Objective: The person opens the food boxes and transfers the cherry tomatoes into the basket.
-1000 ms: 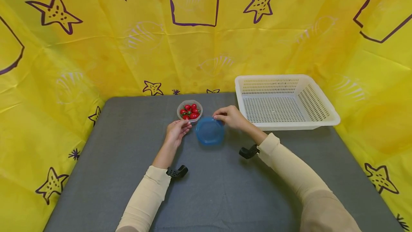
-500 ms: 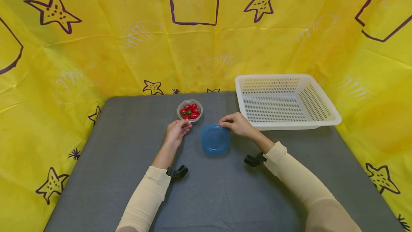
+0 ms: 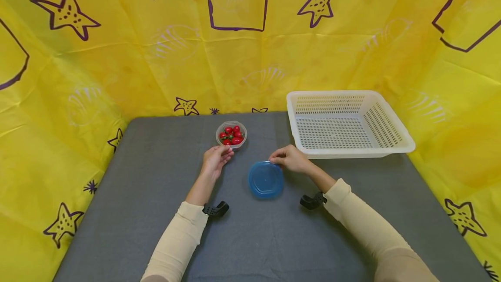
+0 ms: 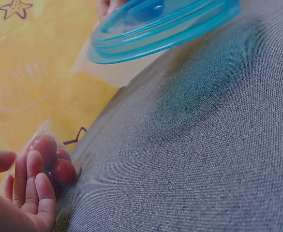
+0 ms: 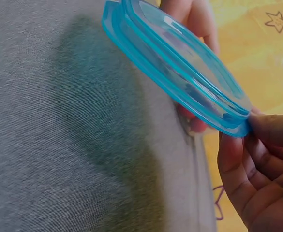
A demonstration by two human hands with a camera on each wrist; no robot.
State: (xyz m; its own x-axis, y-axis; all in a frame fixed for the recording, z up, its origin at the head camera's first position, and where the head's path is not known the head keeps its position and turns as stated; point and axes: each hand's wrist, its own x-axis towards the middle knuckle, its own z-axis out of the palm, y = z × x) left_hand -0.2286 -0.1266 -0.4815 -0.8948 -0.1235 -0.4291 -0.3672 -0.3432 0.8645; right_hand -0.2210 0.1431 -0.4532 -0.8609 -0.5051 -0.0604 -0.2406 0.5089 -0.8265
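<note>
A small clear plastic container (image 3: 231, 123) holding several red cherry tomatoes (image 3: 236, 140) sits toward the back of the grey table. My left hand (image 3: 216, 158) is at its near rim, with fingers loosely extended against its side; in the left wrist view thumb and fingers (image 4: 32, 188) stand apart. My right hand (image 3: 291, 159) pinches the edge of a translucent blue lid (image 3: 266, 180) between thumb and fingers. In the right wrist view the lid (image 5: 180, 72) hangs tilted above the table, casting a bluish shadow on the cloth.
A large white perforated basket (image 3: 395, 149) stands at the back right of the table (image 3: 242, 238), beyond my right hand. Yellow patterned cloth (image 3: 242, 68) hangs at the back and both sides.
My right hand has brought the blue lid nearer and slightly to the right, away from the tomato container. My left hand and the container have stayed in place.
</note>
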